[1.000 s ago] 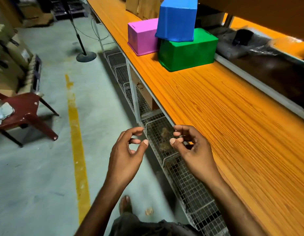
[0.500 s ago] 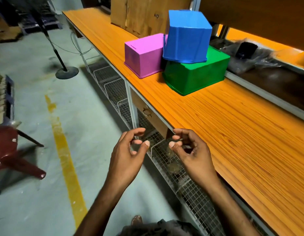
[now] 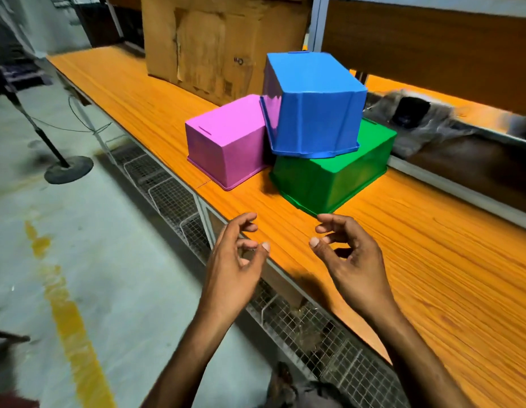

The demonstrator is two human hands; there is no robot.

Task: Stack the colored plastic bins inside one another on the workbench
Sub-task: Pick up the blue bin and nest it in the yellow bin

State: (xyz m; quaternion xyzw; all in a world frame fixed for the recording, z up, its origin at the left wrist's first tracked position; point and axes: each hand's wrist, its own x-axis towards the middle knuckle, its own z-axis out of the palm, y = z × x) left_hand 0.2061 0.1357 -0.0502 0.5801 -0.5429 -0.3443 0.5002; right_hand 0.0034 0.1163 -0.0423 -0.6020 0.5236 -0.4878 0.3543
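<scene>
**Three upturned bins, both hands empty**

Three plastic bins sit together on the orange bench (image 3: 450, 260), all bottom-up with their rims down. The pink bin (image 3: 226, 139) stands nearest the front edge, smooth-sided, with a thin lip at its rim and a small slot near one edge of its base. The green bin (image 3: 335, 178) stands just beside it on the right, wider and lower. The blue bin (image 3: 314, 113) rests tilted on top of the green one, its flared rim against the pink bin's side; its corners are ribbed.

The left hand (image 3: 235, 260) and right hand (image 3: 350, 260) hover above the bench's front edge, near the green bin's corner, fingers loosely curled and holding nothing.

A cardboard box (image 3: 214, 45) stands behind the bins.
</scene>
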